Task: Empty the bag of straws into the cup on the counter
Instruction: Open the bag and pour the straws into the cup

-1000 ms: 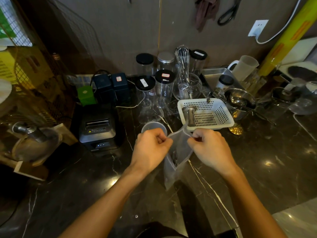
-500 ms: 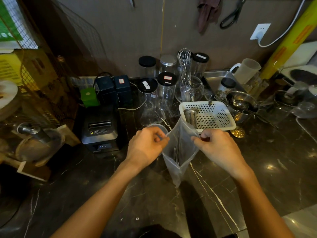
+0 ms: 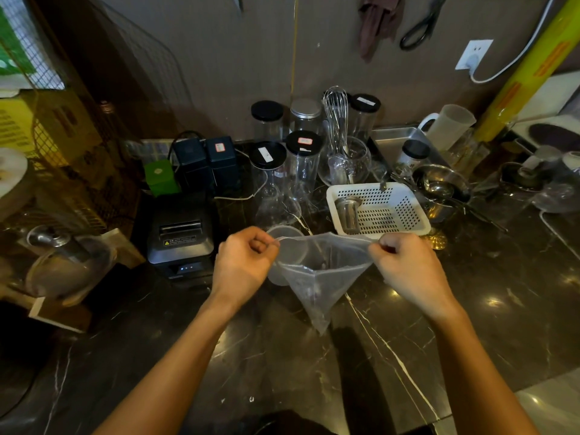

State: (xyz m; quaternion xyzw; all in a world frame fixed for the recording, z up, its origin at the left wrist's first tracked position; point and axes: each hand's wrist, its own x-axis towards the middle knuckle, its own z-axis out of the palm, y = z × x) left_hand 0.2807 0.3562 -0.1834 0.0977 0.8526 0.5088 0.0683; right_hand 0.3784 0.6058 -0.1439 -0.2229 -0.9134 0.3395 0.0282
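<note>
A clear plastic bag [image 3: 318, 277] hangs over the dark marble counter, its mouth stretched wide between my hands. My left hand [image 3: 246, 263] pinches the left edge of the mouth and my right hand [image 3: 408, 268] pinches the right edge. Thin straws show dimly inside the bag. A translucent plastic cup [image 3: 284, 238] stands on the counter just behind the bag's left side, partly hidden by the bag and my left hand.
A white perforated basket [image 3: 392, 211] with a metal strainer stands right behind the bag. Clear jars [image 3: 301, 164], a whisk and a glass bowl crowd the back. A black receipt printer [image 3: 180, 237] sits to the left, metal bowls [image 3: 439, 189] to the right.
My hands have moved apart, pulling the bag's mouth from a narrow slit to a wide opening. The bag now hangs as a broad triangle.
</note>
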